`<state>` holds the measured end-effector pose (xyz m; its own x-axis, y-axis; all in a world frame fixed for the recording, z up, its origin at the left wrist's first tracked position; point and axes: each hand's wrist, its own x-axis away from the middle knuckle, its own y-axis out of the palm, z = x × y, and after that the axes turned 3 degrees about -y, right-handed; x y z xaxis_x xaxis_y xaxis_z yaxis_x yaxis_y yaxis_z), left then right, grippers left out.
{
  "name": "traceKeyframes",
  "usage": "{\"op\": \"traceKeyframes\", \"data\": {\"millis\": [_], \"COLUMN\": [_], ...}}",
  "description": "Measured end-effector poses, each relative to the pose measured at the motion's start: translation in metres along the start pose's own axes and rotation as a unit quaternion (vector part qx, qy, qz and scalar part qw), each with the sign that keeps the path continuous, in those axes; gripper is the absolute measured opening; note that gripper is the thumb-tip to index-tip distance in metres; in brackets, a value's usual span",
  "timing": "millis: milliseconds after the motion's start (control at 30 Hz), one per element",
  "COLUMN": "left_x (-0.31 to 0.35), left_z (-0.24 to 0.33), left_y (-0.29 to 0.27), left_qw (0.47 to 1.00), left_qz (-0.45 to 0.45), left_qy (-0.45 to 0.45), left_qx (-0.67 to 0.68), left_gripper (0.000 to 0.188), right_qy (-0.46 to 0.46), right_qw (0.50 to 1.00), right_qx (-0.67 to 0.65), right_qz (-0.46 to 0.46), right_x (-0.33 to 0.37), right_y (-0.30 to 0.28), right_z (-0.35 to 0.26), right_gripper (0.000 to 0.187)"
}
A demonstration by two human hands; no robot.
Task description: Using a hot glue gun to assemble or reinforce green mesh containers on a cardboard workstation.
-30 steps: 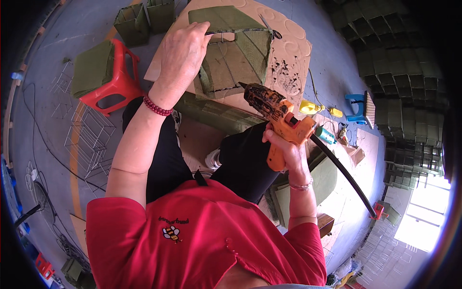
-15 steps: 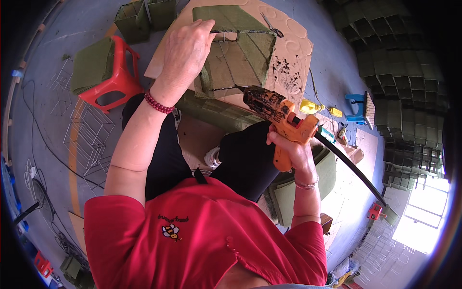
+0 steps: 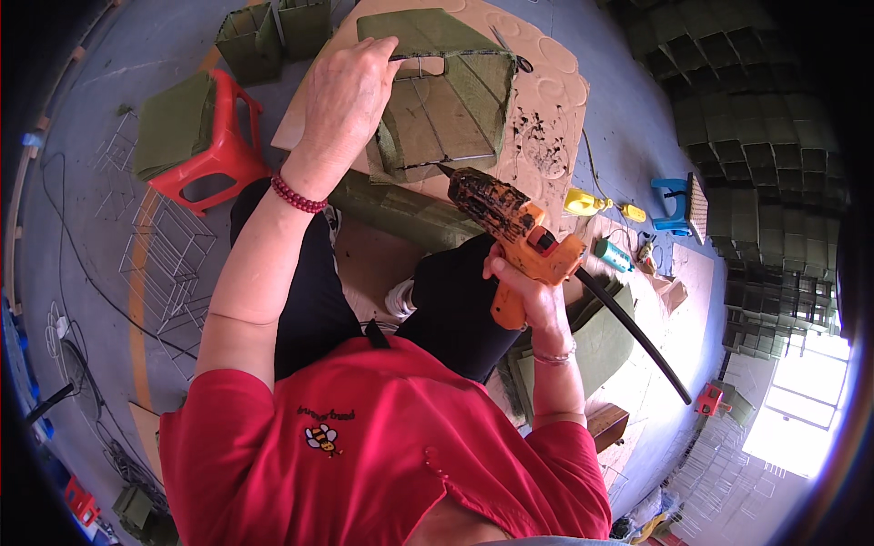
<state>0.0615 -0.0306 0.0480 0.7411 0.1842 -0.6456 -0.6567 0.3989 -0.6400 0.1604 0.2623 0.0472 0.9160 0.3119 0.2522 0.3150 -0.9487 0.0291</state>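
Observation:
My left hand pinches the upper left edge of a green fabric-covered wire-frame box, which lies with its open side up. Bare wire shows across its inside. My right hand is wrapped round the handle of an orange glue gun, its front half smeared black. The dark nozzle points left, at the wire along the box's near edge; whether it touches I cannot tell. A long black glue stick sticks out behind the gun.
The box lies on a brown board marked with circles and black specks; scissors lie beyond it. A red stool with green pieces stands left. Yellow bottle and blue stool are right. Wire frames and stacked green boxes flank me.
The glue gun has shifted left along the box's near edge, and its glue stick has swung left and down with it. My left hand and the box have moved slightly left.

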Motion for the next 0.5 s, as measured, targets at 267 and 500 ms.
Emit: {"op": "traceKeyframes", "data": {"millis": [267,500], "left_x": [-0.0009,-0.002], "left_z": [0.0039,0.0052], "left_y": [-0.0025,-0.0041], "left_qw": [1.0,0.999], "left_qz": [-0.019,-0.028], "left_qy": [-0.007,-0.015], "left_qx": [0.003,-0.004], "left_gripper": [0.023,0.023], "right_qy": [-0.005,-0.002], "right_qw": [1.0,1.0], "right_qx": [-0.014,-0.022], "right_qz": [0.005,0.012], "right_x": [-0.0001,0.001], "right_y": [0.0045,0.0068], "right_z": [0.0067,0.0102], "right_gripper": [0.029,0.028]}}
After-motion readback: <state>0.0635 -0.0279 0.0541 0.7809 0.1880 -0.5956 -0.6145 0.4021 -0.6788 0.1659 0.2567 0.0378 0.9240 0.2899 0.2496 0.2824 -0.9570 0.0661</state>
